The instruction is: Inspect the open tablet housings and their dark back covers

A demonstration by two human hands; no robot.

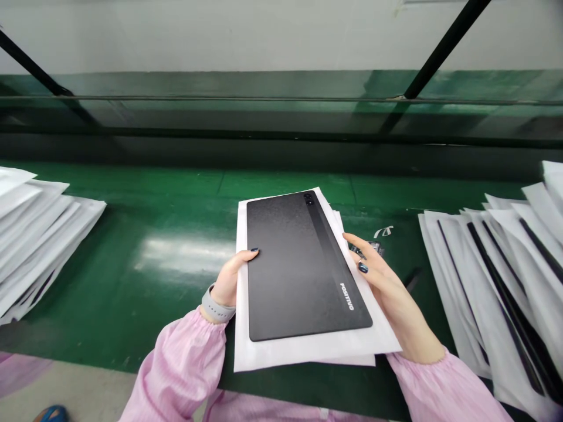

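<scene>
Green table (176,223) under everything, glossy and probably kinda slick. Had a left stack of white sleeves (44,240) well apart from the work, plus a right stack (461,281) with dark edges showing, near the right forearm. Could've been knocked askew by a careless elbow, tbh.

In the middle, over the near part of the table, saw a white sheet (303,353) with another white layer (352,360) poking out underneath. Spotted a black tablet (290,269) lying on top, back side up, between both hands. Looked like the main worry: smooth shell on a loose sheet, so might've slid toward the lap with too much tilt.

Less sure about the right hand (387,284): fingers a bit apart at the sheet's edge, clear of the tablet. Couldn't tell whether pinching the sheet or just propping it. If only propping, could've let that side sag and twist. Seemed safer at the left hand (229,280): pinched the tablet's left edge and sheet together, thumb on top, other fingers hidden.

Last and smallest, noticed some clutter (376,249) and a curled white strip (383,232) beyond the right fingers. Could've snagged the sheet or scratched the tablet if set down there.
</scene>
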